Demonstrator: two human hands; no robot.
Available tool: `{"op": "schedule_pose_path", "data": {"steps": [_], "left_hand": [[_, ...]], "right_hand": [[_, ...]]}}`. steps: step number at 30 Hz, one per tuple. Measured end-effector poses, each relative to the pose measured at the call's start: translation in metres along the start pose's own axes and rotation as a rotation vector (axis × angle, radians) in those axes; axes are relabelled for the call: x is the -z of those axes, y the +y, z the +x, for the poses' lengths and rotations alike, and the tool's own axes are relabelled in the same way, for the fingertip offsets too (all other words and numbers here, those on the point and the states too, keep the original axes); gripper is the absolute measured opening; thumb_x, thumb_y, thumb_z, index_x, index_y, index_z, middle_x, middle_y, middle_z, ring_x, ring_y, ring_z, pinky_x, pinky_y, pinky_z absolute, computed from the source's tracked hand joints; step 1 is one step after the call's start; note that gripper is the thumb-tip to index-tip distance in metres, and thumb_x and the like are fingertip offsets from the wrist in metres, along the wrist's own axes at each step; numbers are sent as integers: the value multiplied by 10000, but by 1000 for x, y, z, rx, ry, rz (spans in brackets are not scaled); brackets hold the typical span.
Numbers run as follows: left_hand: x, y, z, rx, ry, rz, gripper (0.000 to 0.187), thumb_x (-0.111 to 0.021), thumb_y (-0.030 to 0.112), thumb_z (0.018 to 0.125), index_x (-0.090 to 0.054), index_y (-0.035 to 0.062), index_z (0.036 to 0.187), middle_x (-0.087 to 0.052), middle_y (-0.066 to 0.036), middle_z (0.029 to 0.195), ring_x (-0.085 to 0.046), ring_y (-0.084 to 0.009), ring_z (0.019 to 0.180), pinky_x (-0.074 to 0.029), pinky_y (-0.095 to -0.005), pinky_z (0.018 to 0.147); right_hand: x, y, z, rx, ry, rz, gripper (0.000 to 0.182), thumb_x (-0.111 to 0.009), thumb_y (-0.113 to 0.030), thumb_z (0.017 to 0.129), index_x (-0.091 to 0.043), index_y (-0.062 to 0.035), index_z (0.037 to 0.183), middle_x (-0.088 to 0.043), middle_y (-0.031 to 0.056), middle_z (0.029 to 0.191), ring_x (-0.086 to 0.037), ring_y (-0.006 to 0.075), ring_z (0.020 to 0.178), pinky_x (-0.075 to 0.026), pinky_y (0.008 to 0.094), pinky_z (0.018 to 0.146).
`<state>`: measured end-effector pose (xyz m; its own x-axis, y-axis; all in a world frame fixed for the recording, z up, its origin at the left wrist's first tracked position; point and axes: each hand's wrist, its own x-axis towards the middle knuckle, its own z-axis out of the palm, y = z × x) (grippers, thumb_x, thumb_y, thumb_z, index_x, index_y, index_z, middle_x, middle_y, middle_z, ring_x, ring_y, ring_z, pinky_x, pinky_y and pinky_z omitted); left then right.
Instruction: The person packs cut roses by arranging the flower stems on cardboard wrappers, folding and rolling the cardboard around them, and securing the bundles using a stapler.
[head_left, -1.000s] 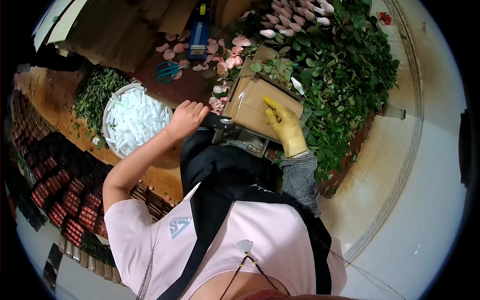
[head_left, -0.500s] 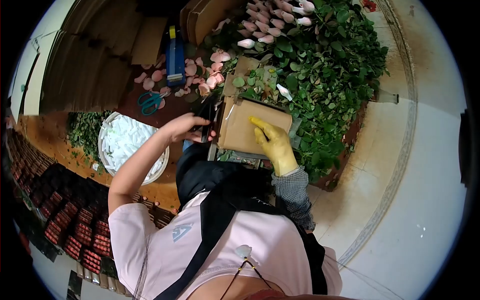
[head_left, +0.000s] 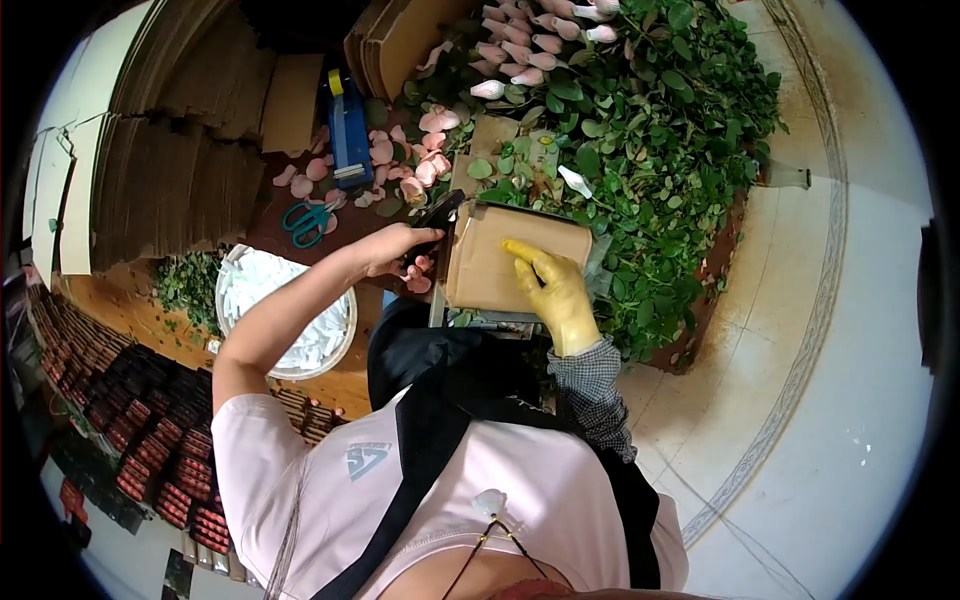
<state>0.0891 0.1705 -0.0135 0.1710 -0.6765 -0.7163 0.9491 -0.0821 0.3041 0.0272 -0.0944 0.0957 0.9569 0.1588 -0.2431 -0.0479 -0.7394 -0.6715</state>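
Note:
My bare left hand is closed around a long black tool, perhaps a stapler; its exact kind is hard to make out. The tool lies at the left edge of a brown cardboard-wrapped bundle. On top of that bundle rests my right hand in a yellow glove, index finger stretched out and thumb apart, gripping nothing. Pink petals show just below my left hand.
Leafy rose stems with white-netted pink buds heap up right of the bundle. Teal scissors, a blue tape dispenser and a basket of white netting sleeves stand left. Stacked cardboard rises behind.
The black tool has tilted from nearly upright to a slant and reached up along the bundle's left edge. My left hand has risen slightly; my right hand stays on the cardboard.

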Motion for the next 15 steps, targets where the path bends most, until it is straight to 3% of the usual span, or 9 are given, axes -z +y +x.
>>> {"op": "schedule_pose_path", "data": {"steps": [4,6,7,9,10,11,12,13,15], "left_hand": [[-27,-14,-20,-179,85,-108,247,-565,293,1004,-604,52,969,-600,-20,748,-544,-126,586,-442,-260,548],[-30,-25,-31,-318,291,119,267,-625,226,945,-574,7,1089,-641,-65,815,-610,-163,663,-484,-285,598],[-34,-39,-30,-392,599,373,428,-647,160,888,-486,-47,1227,-646,-124,825,-645,-243,701,-512,-340,635],[-65,-58,-46,-690,885,567,617,-641,126,860,-349,-107,1350,-633,-239,937,-655,-356,833,-519,-434,715],[-72,-70,-45,-885,1033,852,724,-659,90,828,-277,-144,1397,-575,-326,1083,-617,-441,946,-500,-486,812],[-107,-67,-59,-890,1105,994,866,-722,105,777,-217,-156,1431,-518,-362,1196,-568,-483,1036,-477,-501,907],[-128,-75,-60,-908,1071,1095,960,-758,111,780,-148,-99,1490,-495,-326,1179,-544,-479,1061,-463,-481,922],[-154,-77,-63,-1034,906,1070,1046,-797,154,768,-102,-95,1509,-434,-353,1307,-480,-497,1208,-431,-465,1017],[-202,-74,-79,-1154,631,1275,1094,-813,191,766,-76,-69,1531,-318,-342,1476,-364,-468,1376,-350,-440,1131]], "right_hand": [[13,-11,-10,19,-9,-23,311,-639,-83,896,-676,-113,1203,-708,178,1038,-683,349,928,-540,408,814],[13,-14,-26,65,46,-39,354,-635,-79,920,-644,-111,1272,-723,151,1057,-698,274,931,-537,368,830],[14,-19,-37,72,54,-30,354,-635,-79,920,-644,-111,1272,-723,151,1057,-698,274,931,-537,368,830],[13,-29,-59,-160,-116,503,401,-630,-101,959,-587,-105,1357,-732,89,1044,-674,178,943,-522,308,868],[5,-18,-65,-129,-248,681,461,-604,-123,996,-500,-110,1444,-705,49,1074,-639,127,949,-501,260,896],[14,-33,-69,-139,-383,851,527,-618,-134,995,-432,-108,1487,-667,51,1181,-633,129,1009,-477,233,936],[-10,-9,-77,-3,-315,863,530,-611,-174,1005,-418,-103,1493,-643,46,1223,-617,122,1042,-472,237,943],[-36,18,-86,127,-241,868,538,-603,-214,1014,-403,-99,1499,-620,40,1265,-602,115,1075,-466,240,950],[11,-25,-81,-1,-205,922,422,-561,-335,1029,-538,-75,1361,-654,31,1171,-643,124,946,-506,251,850]]}}
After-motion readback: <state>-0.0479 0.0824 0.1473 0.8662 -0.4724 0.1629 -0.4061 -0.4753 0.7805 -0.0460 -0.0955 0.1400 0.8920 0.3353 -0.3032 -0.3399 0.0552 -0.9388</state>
